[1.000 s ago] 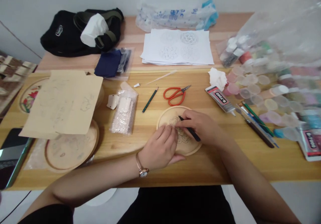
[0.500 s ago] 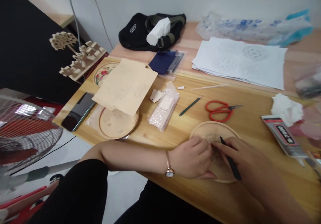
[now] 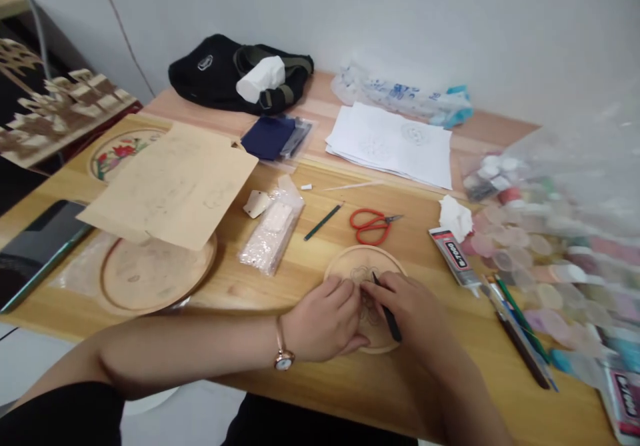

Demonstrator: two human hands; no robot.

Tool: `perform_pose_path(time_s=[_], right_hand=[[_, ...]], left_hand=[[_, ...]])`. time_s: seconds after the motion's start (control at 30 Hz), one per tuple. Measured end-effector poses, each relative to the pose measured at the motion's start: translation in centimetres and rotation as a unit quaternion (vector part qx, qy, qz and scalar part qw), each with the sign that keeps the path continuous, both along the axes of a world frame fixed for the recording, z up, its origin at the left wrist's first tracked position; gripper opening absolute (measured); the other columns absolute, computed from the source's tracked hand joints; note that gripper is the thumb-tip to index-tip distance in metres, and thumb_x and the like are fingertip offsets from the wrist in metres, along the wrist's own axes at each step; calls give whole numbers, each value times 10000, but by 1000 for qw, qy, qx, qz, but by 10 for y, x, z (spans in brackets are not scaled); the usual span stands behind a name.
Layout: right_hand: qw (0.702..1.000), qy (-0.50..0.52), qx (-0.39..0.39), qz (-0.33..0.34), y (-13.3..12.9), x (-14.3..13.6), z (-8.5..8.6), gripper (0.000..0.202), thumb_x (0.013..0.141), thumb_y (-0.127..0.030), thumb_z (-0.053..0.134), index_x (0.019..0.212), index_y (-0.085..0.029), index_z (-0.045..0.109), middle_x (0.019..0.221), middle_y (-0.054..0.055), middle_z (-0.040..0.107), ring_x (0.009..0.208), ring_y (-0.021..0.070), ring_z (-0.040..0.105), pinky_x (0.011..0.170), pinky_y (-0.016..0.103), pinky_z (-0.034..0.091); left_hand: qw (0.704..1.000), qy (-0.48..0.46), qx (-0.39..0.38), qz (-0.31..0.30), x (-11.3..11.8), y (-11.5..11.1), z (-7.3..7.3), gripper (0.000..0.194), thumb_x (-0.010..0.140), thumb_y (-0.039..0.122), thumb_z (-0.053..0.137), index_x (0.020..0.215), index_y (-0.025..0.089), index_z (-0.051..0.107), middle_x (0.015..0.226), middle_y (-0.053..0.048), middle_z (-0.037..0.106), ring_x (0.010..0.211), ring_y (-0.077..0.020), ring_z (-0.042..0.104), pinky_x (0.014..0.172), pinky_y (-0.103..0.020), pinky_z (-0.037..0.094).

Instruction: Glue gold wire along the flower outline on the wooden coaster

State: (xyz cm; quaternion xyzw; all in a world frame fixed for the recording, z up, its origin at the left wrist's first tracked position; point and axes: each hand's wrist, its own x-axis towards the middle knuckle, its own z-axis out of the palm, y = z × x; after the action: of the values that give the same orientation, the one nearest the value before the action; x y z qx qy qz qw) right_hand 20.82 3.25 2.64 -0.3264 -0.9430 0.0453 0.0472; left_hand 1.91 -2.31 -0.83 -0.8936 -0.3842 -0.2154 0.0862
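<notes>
A round wooden plate [image 3: 367, 257] with curved line drawing on it lies near the table's front edge. My left hand [image 3: 323, 318] rests over its left side, fingers curled and thumb stretched along the rim; whatever its fingertips pinch is hidden. Slim black tweezers [image 3: 392, 325] are held in my right hand [image 3: 417, 309], their tip up against the drawn lines. Both hands' fingertips nearly meet over the plate's middle. Just beyond the plate lie red-handled scissors [image 3: 373, 230] and a green pencil [image 3: 324, 223].
To the right are a glue tube [image 3: 454, 259], paintbrushes [image 3: 520, 339], crumpled tissue [image 3: 455, 216] and many small paint pots [image 3: 555, 293]. On the left, brown paper [image 3: 175, 183] overlaps another round wooden plate [image 3: 155, 276], near a phone [image 3: 43, 253]. Behind are white sheets [image 3: 390, 146] and a black bag [image 3: 215, 76].
The view has swung to the right, bringing the paint pots and brushes into sight. Both hands keep nearly the same pose on the plate, the tweezers still in my right hand.
</notes>
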Motion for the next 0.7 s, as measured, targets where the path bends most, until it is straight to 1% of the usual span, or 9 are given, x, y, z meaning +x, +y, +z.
perform_pose_path(time_s=[0.13,0.27,0.37,0.53,0.6,0.7], right_hand=[[999,9,-42,-19,2,0,-4,241,819,-103,592,1001,-210,709,774,38,629,659,151,576,575,261,392],[993,45,-98,-42,4,1,-10,254,894,-166,489,1021,-210,705,788,48,622,686,148,584,602,256,431],[987,69,-137,-55,4,0,-12,273,926,-200,443,1024,-214,697,811,51,633,720,159,607,642,275,472],[976,131,-149,-94,5,-7,-9,201,917,-213,474,959,-204,671,826,48,666,762,163,639,669,282,497],[971,153,-152,-105,6,-10,-9,164,903,-209,498,927,-205,661,820,44,677,756,161,642,655,277,497],[969,164,-152,-109,6,-12,-11,147,894,-208,512,928,-213,655,827,42,678,762,165,639,649,277,494]], left_hand=[[1000,0,2,-9,0,0,0,522,899,561,541,964,69,705,985,-123,701,928,-256,612,881,-382,452],[1000,-4,9,-3,0,0,-1,526,871,572,577,938,67,709,985,-136,701,922,-265,613,866,-383,457],[1000,1,7,-7,0,0,-1,525,851,568,606,939,61,709,987,-142,700,917,-268,613,838,-381,463],[1000,6,6,-14,-1,1,1,484,866,548,594,931,84,717,971,-123,703,928,-265,618,826,-375,465],[1000,9,5,-13,-1,1,2,497,876,546,580,943,73,715,968,-130,702,925,-263,618,817,-370,465],[1000,11,2,-12,-1,2,1,512,878,545,577,978,60,708,987,-135,697,936,-267,616,826,-372,463]])
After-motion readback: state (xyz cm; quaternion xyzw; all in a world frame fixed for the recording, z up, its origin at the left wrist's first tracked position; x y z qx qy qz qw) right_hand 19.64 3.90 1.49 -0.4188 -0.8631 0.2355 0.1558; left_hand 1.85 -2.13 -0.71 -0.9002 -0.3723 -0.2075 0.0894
